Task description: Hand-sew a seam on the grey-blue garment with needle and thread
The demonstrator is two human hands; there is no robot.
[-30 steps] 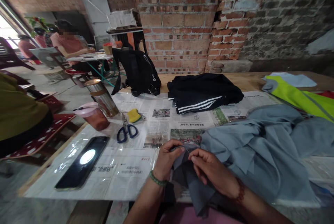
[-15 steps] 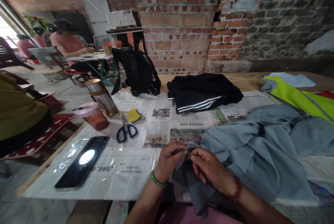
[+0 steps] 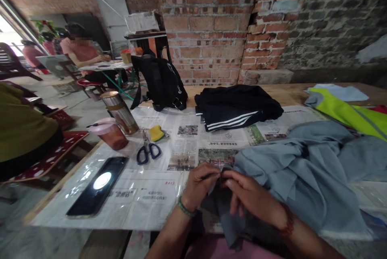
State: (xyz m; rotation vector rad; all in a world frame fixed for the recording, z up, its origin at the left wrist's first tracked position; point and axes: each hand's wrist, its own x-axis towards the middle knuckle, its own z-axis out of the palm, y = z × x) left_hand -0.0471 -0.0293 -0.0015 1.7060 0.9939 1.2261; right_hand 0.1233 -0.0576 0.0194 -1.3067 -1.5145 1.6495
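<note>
The dark grey cloth [image 3: 232, 224] hangs lengthwise toward the person, its lower tip pointing past the near edge of the desk [image 3: 294, 93]. It lies between and below the hands: the left hand [image 3: 198, 188] and right hand [image 3: 254, 198] pinch its upper end, fingertips nearly meeting. Newspaper [image 3: 151, 194] spreads leftward to the phone [image 3: 97, 186]; pale grey fabric [image 3: 308, 182] crowds the right.

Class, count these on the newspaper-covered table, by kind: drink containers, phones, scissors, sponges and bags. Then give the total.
Drink containers: 2 (flask, cup)
Phone: 1
Scissors: 1 pair
Sponge: 1
Bag: 1
Total: 6
</note>
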